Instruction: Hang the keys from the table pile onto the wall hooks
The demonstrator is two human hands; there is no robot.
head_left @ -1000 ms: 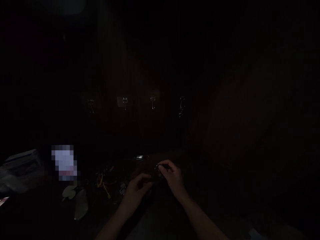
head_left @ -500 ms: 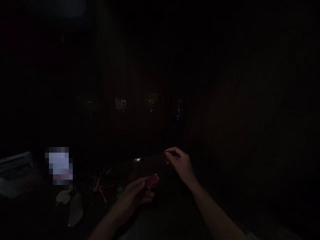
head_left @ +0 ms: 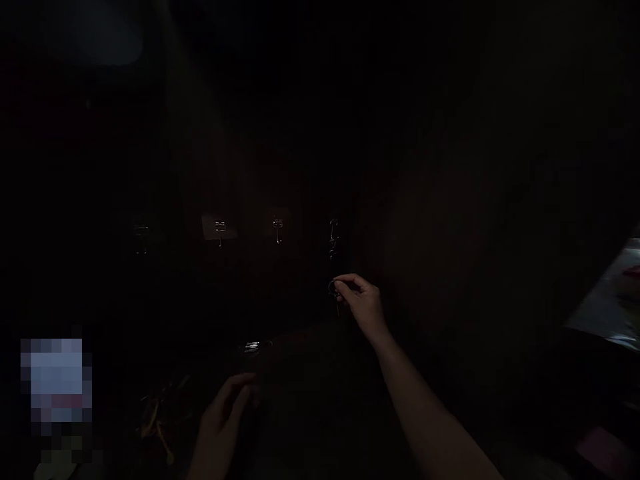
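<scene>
My right hand [head_left: 364, 303] is closed in a pinch on a small key ring [head_left: 331, 288], with a thin piece dangling below it. It is just under the rightmost wall hook [head_left: 333, 230], where small shiny metal pieces hang. My left hand [head_left: 227, 403] is low over the dark surface, fingers loosely bent and apart, with nothing visible in it. Beyond its fingertips lies a small shiny metal item [head_left: 253, 347], too dark to name. To its left is a tangle with a yellow cord [head_left: 159, 433].
The scene is very dark. More metal hooks, including a middle one [head_left: 278, 230] and another [head_left: 220, 230], line the wall. A blurred-out pale patch [head_left: 57, 377] stands at left. At the right edge are a bright glossy sheet [head_left: 607, 303] and a pink item [head_left: 604, 450].
The view has swung right and up. My right hand has risen closer to the rightmost hook with the ring. The red item in my left hand is no longer seen, and that hand has opened.
</scene>
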